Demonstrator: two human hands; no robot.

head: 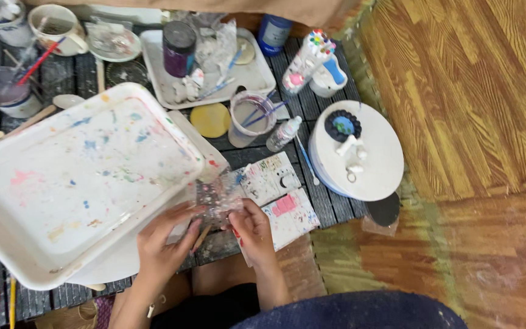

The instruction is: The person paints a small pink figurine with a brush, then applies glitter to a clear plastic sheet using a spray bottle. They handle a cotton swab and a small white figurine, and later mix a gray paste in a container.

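Between the two hands, low in the head view, a small crinkled sheet of clear plastic (217, 200) speckled with paint dots is being held up. The left hand (164, 240) is pinching its lower left edge, fingers curled, and the right hand (252, 230) is gripping its right edge. The sheet is glinting, translucent and wrinkled, hanging just beside the corner of a large paint-splattered white tray (74, 183). Small painted canvases (278, 195) are lying just past it on the dark slatted tabletop (330, 201), near a cup of water with brushes (249, 119).
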